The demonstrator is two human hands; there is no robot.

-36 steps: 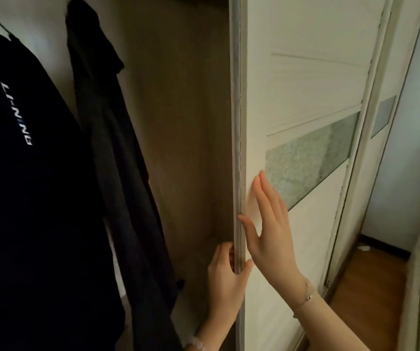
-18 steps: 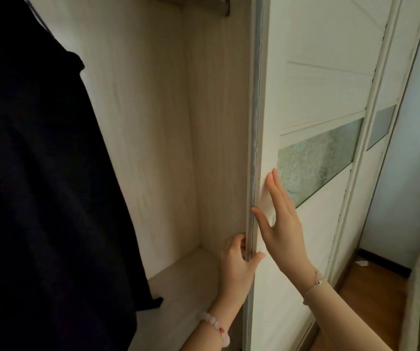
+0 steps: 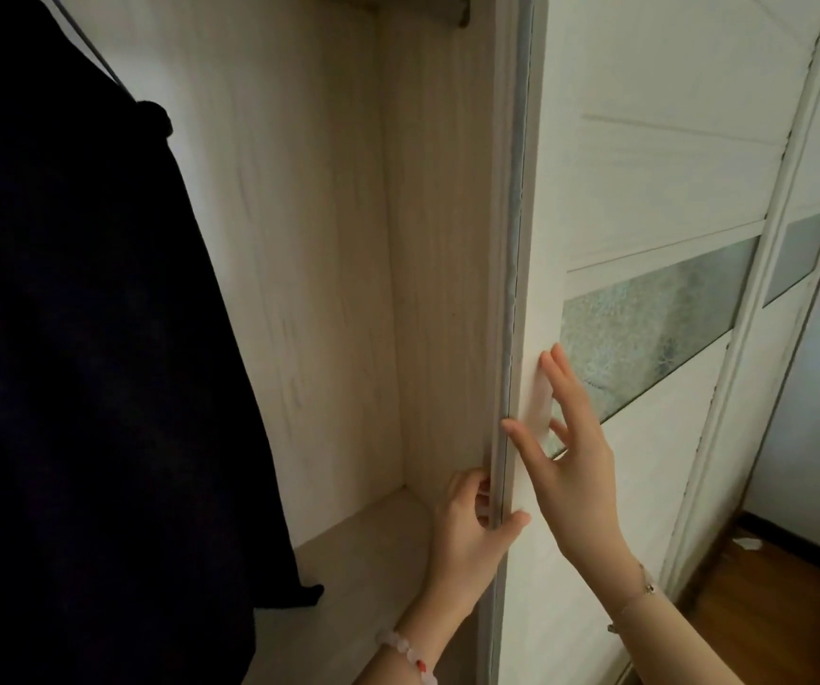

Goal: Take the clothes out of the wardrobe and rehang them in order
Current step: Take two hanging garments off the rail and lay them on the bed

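**A:** Where are the hands?

**B:** Both are on the sliding door of the wardrobe. The left hand grasps the door's leading edge low down, with its fingers curled behind the edge and its thumb on the white front. The right hand is released. Its fingers are straight, the fingertips touch the door's face just above the left hand, and the thumb is at the edge.

**A:** Same as a second ago?

**B:** The holds match. The right fingers lay closer together then, and now they fan apart. The door's edge sits further right in the view. More of the pale wood inside shows, including the bottom board, which the clothes mostly covered a second ago.

**A:** And the clothes?

**B:** A dark garment hangs inside at the left and fills that side of the view, well apart from both hands. A second ago two pieces could be told apart, one with white lettering. Now they read as one dark mass, and the lettering is out of view.

**A:** Anything else?

**B:** The end of the rail shows at the top. A frosted panel crosses the door just beside the right fingertips. There is a bead bracelet on the left wrist, a thin chain on the right wrist, and wooden floor at the lower right.
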